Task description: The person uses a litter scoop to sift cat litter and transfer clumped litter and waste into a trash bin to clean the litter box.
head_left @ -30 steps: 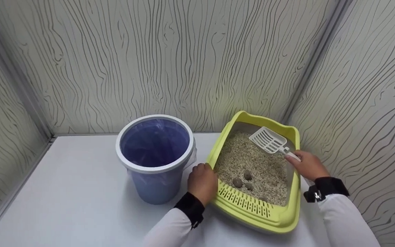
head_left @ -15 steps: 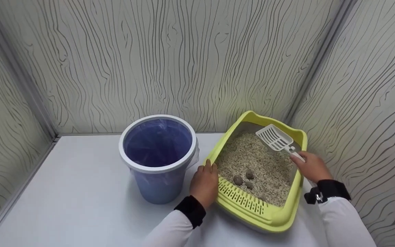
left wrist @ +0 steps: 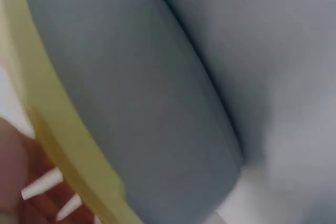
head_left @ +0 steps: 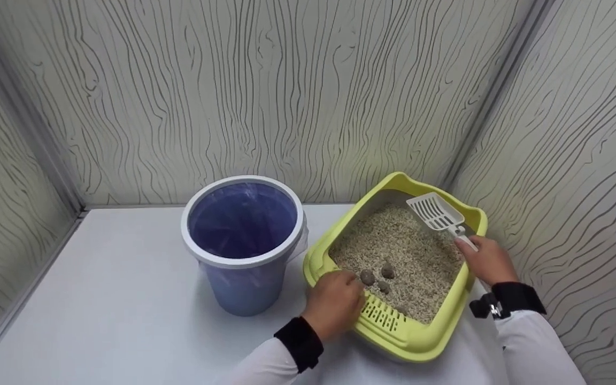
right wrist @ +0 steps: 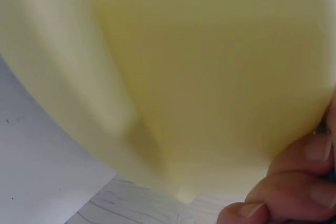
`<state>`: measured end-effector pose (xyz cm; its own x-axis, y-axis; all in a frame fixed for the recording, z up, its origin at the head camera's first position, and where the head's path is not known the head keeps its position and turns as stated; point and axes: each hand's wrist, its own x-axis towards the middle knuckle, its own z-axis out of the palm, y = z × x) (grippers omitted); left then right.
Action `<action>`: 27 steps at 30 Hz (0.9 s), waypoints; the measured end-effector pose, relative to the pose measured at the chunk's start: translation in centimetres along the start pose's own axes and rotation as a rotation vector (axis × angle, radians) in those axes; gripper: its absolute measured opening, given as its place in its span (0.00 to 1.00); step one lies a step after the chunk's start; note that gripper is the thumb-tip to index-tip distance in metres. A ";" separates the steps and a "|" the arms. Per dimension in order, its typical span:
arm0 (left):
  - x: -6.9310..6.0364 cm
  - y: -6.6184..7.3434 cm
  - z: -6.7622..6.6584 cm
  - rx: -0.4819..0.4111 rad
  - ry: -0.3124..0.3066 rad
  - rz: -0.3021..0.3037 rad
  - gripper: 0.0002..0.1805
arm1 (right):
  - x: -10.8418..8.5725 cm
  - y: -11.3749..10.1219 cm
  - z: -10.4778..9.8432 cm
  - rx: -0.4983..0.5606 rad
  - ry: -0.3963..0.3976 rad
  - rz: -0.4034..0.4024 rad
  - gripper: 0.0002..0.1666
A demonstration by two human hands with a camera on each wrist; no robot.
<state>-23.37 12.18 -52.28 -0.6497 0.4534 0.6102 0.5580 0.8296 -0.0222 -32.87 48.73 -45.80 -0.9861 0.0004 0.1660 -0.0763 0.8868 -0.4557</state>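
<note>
My right fingers curl round the handle of the white slotted plastic scoop [head_left: 436, 212], its head above the tan granular litter [head_left: 415, 251], near the far-right rim of the yellow-rimmed plastic litter box [head_left: 425, 342]. My left hand [head_left: 335, 305] grips the near-left rim, fingers bent over it, beside three round grey-brown clumps [head_left: 367, 277]. The blue plastic bin with white rim [head_left: 246, 289] stands just leftward; beyond it, white tabletop [head_left: 99, 283] stretches to its left edge.

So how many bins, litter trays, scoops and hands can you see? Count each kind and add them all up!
Blue bin: 1
Yellow litter tray: 1
White scoop: 1
Left hand and right hand: 2
Total: 5
</note>
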 end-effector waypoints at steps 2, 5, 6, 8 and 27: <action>-0.4 0.3 -0.3 -0.058 -0.024 0.072 0.13 | 0.7 0.2 -0.3 -0.005 -0.014 0.017 0.34; -0.8 0.2 -0.4 -0.104 -0.071 0.123 0.22 | 1.3 0.4 -0.5 -0.021 -0.016 0.020 0.33; -0.7 0.1 -0.4 -0.105 -0.081 0.127 0.24 | 1.4 0.5 -0.5 -0.027 -0.013 0.016 0.33; -0.7 -0.2 -0.2 -0.106 -0.088 0.124 0.25 | 1.5 0.6 -0.4 -0.030 -0.004 0.009 0.32; 0.1 -3.5 -1.5 -0.384 -0.265 -0.090 0.11 | -1.8 -0.9 1.0 0.005 0.125 0.087 0.29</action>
<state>-24.61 8.84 -50.97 -0.7855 0.4945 0.3722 0.6118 0.7112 0.3463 -31.12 47.45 -46.51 -0.9629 0.1351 0.2336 0.0075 0.8787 -0.4773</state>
